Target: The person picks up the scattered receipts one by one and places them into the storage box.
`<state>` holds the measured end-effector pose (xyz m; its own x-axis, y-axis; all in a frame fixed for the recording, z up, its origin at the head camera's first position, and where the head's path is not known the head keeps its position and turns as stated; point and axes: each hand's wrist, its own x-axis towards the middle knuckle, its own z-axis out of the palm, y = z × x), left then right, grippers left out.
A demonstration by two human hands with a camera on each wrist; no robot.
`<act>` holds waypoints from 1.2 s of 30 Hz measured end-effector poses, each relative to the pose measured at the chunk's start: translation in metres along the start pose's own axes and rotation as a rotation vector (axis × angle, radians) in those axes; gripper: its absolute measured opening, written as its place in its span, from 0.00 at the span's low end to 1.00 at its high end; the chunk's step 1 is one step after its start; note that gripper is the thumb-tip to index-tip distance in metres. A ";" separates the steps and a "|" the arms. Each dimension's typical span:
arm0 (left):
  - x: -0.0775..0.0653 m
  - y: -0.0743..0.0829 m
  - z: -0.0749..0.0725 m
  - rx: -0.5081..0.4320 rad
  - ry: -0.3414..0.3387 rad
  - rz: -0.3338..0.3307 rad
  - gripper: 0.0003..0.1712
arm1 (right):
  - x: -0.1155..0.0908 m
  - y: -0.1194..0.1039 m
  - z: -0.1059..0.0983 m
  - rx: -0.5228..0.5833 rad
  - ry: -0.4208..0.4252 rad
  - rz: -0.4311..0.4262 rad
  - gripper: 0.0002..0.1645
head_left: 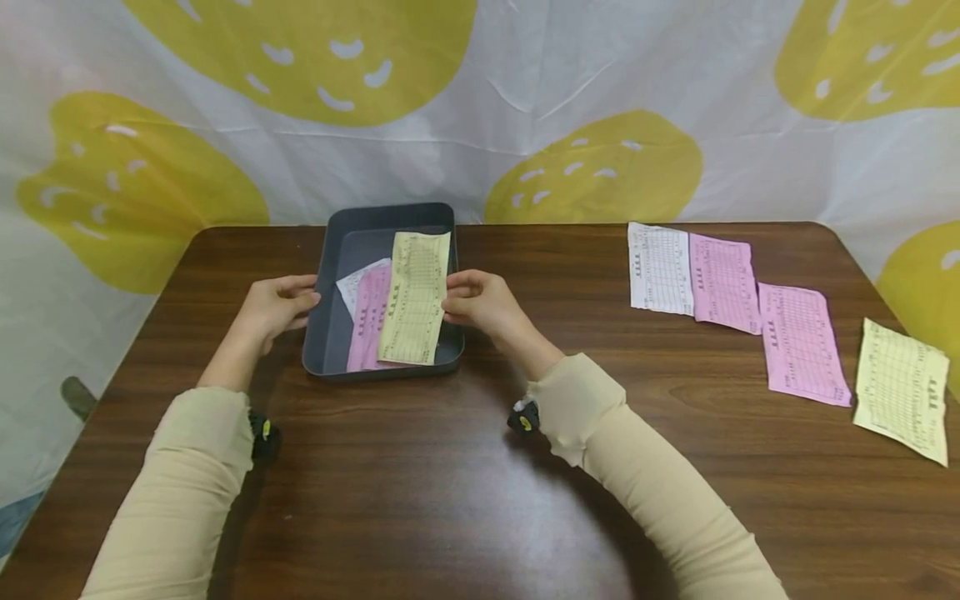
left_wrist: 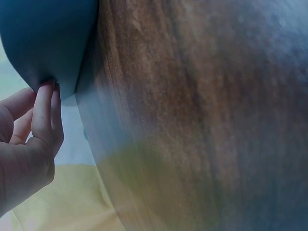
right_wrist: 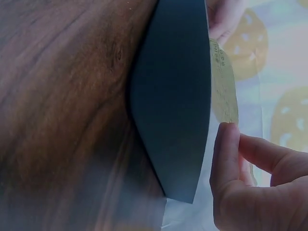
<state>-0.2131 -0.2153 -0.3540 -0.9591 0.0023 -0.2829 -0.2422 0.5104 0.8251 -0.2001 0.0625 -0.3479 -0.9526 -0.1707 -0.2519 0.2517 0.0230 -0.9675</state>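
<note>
A dark grey tray [head_left: 345, 237] lies on the table, holding a white slip [head_left: 347, 287] and pink slips [head_left: 367, 312] that overlap. At its left rim my left hand [head_left: 276, 310] grips the wall with thumb and fingers; the left wrist view shows these fingertips [left_wrist: 46, 85] against the tray's outer side. My right hand [head_left: 483, 304] pinches the right edge of a yellow printed slip [head_left: 416, 292] between thumb and fingers. That slip overlaps the pink ones and the tray's right side. In the right wrist view, the yellow slip [right_wrist: 224, 82] shows above the rim.
To the right on the brown table [head_left: 420, 483] lie a white slip [head_left: 660, 268], two pink slips, one upper [head_left: 723, 282] and one lower [head_left: 804, 343], and a yellow slip [head_left: 902, 387] near the right edge. A patterned curtain [head_left: 450, 158] hangs behind the table.
</note>
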 end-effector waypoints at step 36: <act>0.002 -0.002 0.001 0.019 -0.003 -0.004 0.29 | -0.004 0.003 0.019 -0.197 0.001 -0.079 0.22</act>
<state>-0.2150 -0.2158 -0.3566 -0.9576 0.0025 -0.2880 -0.2436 0.5268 0.8143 -0.1924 0.0444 -0.3491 -0.9683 -0.1783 -0.1751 0.1381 0.2019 -0.9696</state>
